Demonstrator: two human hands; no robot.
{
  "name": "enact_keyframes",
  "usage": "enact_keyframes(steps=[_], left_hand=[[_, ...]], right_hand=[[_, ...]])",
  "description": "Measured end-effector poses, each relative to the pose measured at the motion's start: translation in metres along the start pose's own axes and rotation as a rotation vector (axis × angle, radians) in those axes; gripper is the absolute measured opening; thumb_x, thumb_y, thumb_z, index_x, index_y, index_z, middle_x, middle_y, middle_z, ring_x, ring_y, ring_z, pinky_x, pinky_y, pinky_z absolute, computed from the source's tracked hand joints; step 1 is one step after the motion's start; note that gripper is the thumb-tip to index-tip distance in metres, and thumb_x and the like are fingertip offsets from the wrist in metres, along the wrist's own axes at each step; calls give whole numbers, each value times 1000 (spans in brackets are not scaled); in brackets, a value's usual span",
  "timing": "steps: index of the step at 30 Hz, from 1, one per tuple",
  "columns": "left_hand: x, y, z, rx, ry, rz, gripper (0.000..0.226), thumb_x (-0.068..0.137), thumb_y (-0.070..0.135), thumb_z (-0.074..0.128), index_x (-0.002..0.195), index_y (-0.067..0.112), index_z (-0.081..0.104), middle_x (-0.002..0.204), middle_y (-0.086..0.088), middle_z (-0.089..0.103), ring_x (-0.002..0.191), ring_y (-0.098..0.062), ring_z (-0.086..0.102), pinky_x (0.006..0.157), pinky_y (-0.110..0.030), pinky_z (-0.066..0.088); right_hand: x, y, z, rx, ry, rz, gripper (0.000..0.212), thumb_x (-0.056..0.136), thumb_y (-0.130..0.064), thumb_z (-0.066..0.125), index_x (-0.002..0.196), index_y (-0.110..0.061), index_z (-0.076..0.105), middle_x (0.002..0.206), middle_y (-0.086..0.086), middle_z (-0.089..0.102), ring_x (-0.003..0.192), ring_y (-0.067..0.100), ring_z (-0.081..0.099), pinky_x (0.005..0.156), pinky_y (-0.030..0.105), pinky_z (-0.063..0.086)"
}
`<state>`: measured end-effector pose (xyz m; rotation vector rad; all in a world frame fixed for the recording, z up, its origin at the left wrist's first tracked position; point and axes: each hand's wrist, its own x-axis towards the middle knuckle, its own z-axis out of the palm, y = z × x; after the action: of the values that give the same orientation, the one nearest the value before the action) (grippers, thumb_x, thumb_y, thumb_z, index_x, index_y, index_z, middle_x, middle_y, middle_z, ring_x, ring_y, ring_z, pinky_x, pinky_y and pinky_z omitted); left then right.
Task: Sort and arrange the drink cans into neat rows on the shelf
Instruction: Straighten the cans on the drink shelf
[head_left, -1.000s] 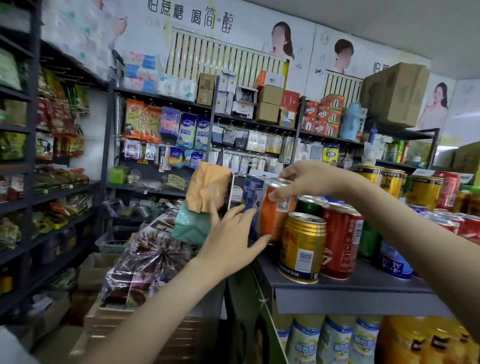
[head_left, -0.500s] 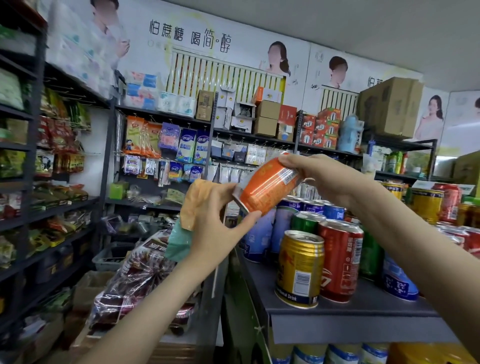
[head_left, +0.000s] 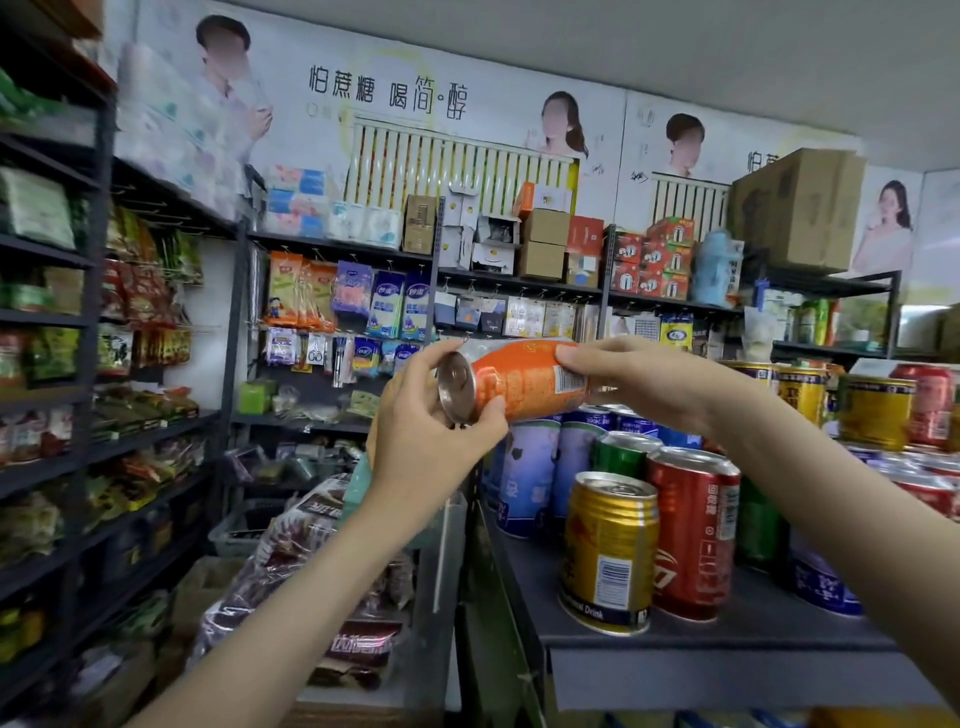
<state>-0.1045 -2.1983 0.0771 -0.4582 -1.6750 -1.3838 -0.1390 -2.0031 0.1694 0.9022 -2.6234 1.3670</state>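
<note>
Fingers (head_left: 440, 358) of my left hand (head_left: 415, 447) curled round the base end of the orange can (head_left: 524, 387), thumb underneath, while my right hand (head_left: 641, 379) gripped the other end, thumb near the barcode. I held the can sideways in the air, its bare metal bottom turned left, above the left end of the grey shelf (head_left: 727, 670) and clear of it. Below stood pale blue cans (head_left: 530, 478) and a green can (head_left: 623, 453), with a gold can (head_left: 608, 551) and a red can (head_left: 693, 530) side by side near the front edge. My right forearm crossed in front of cans further right.
</note>
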Motion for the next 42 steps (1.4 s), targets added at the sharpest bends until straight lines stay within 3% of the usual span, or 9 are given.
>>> enact_keyframes(steps=[5,7,12,17,21,26,29,36,42], left_hand=[[8,20,-6,323,-121,53,57,62,43,72,115,39,52,105,32,44,103,-11,55,88,-37,52],[12,29,-8,376,-186,44,54,68,29,76,117,32,54,101,27,46,99,-9,54,87,-30,51],[21,43,-14,444,-351,-6,57,70,21,76,122,28,56,113,9,55,105,-12,55,89,-29,49],[23,44,-10,584,-520,-90,62,55,50,67,117,42,57,108,15,61,103,-11,58,91,-33,49],[25,40,4,623,-646,-98,48,76,32,70,122,33,58,105,18,60,75,9,53,58,2,39],[33,34,24,621,-772,-159,59,75,38,72,130,23,54,132,4,56,112,-10,54,92,-23,46],[43,33,38,631,-854,-168,65,75,43,73,133,21,53,136,1,53,119,-15,51,100,-31,43],[49,27,51,600,-907,-181,60,78,51,69,129,23,53,117,1,63,85,-9,62,80,-27,53],[63,30,40,730,-809,-49,57,79,66,53,122,29,58,114,14,63,93,-1,58,79,-16,49]], right_hand=[[-10,5,-7,-165,53,9,43,79,-50,62,115,-26,62,117,-9,63,110,9,55,101,32,40],[-17,5,-11,-200,101,-2,39,84,-47,59,117,-26,59,118,-10,61,108,9,55,94,26,41],[-27,10,-19,-366,112,-4,40,87,-49,57,120,-27,61,123,-11,60,111,9,54,105,36,37],[-31,14,-22,-399,89,1,37,86,-49,58,116,-28,63,116,-13,63,107,5,57,103,36,40],[-33,16,-24,-426,70,17,40,87,-49,57,120,-26,60,120,-11,61,110,8,56,101,32,39],[-31,22,-26,-437,59,10,33,91,-42,57,120,-27,61,121,-12,60,111,8,54,100,31,38],[-29,25,-31,-438,69,0,28,91,-36,58,118,-29,61,122,-14,59,113,7,53,98,30,37],[-14,28,-40,-487,-13,2,24,94,-29,55,117,-28,61,117,-14,60,106,2,55,99,30,39],[12,25,-48,-506,-43,4,25,93,-28,58,117,-30,59,119,-14,59,106,3,55,97,28,39]])
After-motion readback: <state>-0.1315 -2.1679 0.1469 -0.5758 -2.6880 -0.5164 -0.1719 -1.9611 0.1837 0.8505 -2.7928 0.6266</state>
